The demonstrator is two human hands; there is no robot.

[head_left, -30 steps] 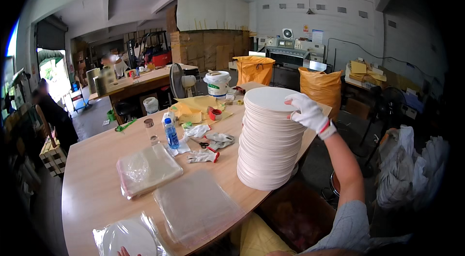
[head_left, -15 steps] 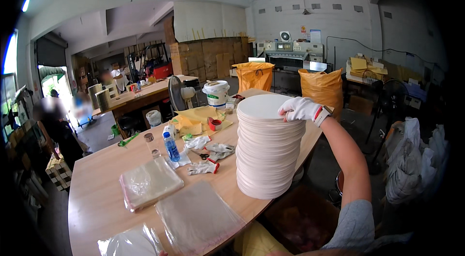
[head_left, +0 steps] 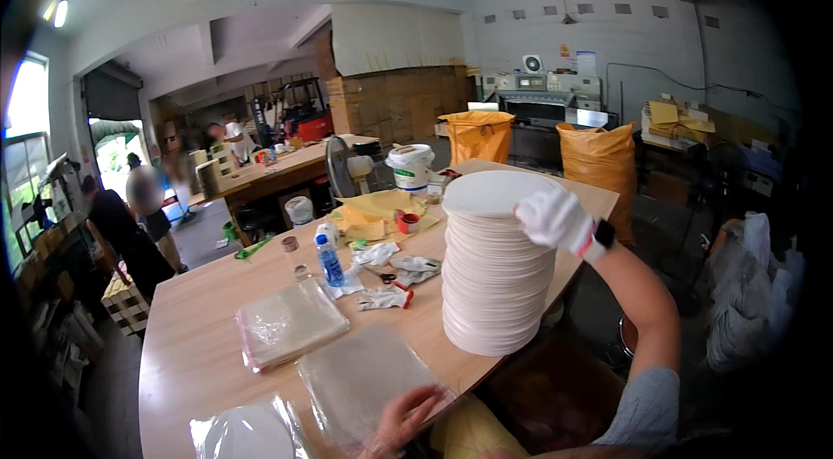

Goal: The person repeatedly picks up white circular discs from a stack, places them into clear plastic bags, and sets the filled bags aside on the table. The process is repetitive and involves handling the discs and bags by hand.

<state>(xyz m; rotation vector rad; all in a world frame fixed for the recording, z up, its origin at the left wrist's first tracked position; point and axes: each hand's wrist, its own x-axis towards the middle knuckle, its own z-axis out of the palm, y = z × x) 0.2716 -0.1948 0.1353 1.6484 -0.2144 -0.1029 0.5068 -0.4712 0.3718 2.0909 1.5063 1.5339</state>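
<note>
A tall stack of round white discs (head_left: 496,285) stands at the table's right edge. My right hand (head_left: 555,220), in a white glove with a dark watch at the wrist, is at the stack's upper right rim; motion blurs its fingers. My left hand (head_left: 406,420) is bare, its fingers stretched out over the near edge of a flat pile of clear plastic bags (head_left: 369,381). At the lower left lies a clear bag with a white disc (head_left: 247,435) inside. A second, thicker pile of clear bags (head_left: 291,320) lies farther left.
On the wooden table (head_left: 186,346) are a blue-capped bottle (head_left: 329,261), scissors (head_left: 379,275), work gloves (head_left: 382,298), red tape (head_left: 407,222), yellow paper (head_left: 364,212) and a white bucket (head_left: 409,167). Orange sacks (head_left: 597,168) stand beyond. Several people (head_left: 126,229) are at the far left.
My left hand has come into view from the lower edge, over the bag pile. My right hand has shifted on the stack rim and blurred. The whole view has swung slightly left.
</note>
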